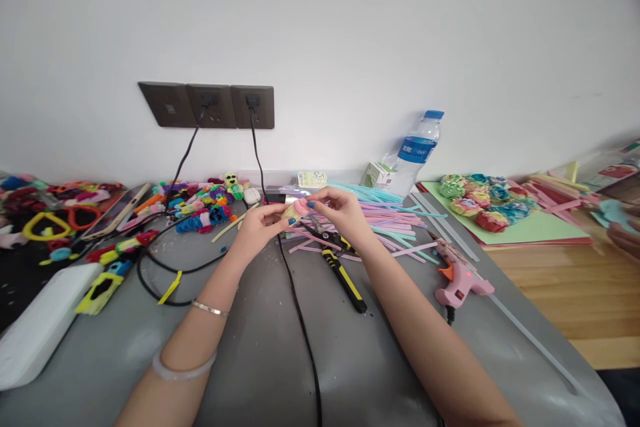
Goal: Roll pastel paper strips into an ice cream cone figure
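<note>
The left hand [260, 227] and the right hand [343, 212] pinch a small pink-and-cream piece [301, 207] between thumbs and fingers; it is held over the far half of the grey table [260, 347], between the two hands.

Pastel stems [395, 219] lie fanned around and beyond the right hand; the yellow-and-black pliers [345, 279] lie just beside the right forearm, handles toward the near edge; bare grey surface shows between the forearms, crossed by a black cable [300, 313].

The far edge meets the wall; the right edge slants toward the near right corner, with a pink glue gun [461, 285] and a long translucent stick [535, 341] inside it; past that edge, green paper [530, 233] bears crinkled flowers [487, 200], and another person's hand [623, 237] is near pale blue material [613, 215].

Colourful fuzzy pieces [200, 207] crowd the far left; a white block [47, 327] lies along the left side.

The tilted bottle [419, 150] wears a blue label with white characters and a ring mark, too small to read surely; the green-and-white box [377, 175] beside it carries print I cannot read.
</note>
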Demonstrator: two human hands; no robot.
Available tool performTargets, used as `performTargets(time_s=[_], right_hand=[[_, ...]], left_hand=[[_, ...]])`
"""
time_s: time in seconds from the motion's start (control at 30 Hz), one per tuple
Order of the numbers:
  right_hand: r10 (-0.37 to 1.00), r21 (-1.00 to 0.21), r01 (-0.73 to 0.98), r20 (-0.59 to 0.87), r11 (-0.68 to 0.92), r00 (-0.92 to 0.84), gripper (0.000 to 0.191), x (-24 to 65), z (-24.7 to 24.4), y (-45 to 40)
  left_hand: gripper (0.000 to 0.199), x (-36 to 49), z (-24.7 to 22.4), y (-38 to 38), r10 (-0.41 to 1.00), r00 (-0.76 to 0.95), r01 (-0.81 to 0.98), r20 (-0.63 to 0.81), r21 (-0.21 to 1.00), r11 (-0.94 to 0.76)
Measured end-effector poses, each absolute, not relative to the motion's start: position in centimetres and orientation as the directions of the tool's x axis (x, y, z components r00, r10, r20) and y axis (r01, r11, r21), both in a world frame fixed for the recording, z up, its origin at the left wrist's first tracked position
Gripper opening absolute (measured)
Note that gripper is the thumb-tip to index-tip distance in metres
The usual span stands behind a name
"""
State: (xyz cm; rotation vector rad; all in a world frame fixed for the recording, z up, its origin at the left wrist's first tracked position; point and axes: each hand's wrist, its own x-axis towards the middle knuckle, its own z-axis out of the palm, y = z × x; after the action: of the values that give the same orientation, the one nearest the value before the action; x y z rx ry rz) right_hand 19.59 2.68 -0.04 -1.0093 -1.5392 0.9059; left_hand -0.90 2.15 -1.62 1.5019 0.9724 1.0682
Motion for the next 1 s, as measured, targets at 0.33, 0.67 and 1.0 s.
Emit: performTargets(time_s=[0.33, 0.67, 1.0], right_hand=[[0.931, -0.921, 0.144, 0.349, 0.361, -0.104, 0.021, 19.50, -0.03, 2.63], [0.933, -0.922, 0.148, 0.346, 0.358, -0.102, 0.023, 19.43, -0.01, 2.61], [0.933, -0.924, 0.141, 0.344, 0.357, -0.109, 0.023, 19.46, -0.01, 2.68]], left_hand=[[0.041, -0.87, -1.44, 2.01, 0.949, 0.280, 0.062, 0.146, 0.983, -0.170], [0.044, -0.92, -1.50, 2.15, 0.948, 0.284, 0.045, 0.145, 0.985, -0.164], [0.042, -0.93, -1.66, 2.18, 0.946, 0.290, 0.045, 0.147, 0.985, -0.166]])
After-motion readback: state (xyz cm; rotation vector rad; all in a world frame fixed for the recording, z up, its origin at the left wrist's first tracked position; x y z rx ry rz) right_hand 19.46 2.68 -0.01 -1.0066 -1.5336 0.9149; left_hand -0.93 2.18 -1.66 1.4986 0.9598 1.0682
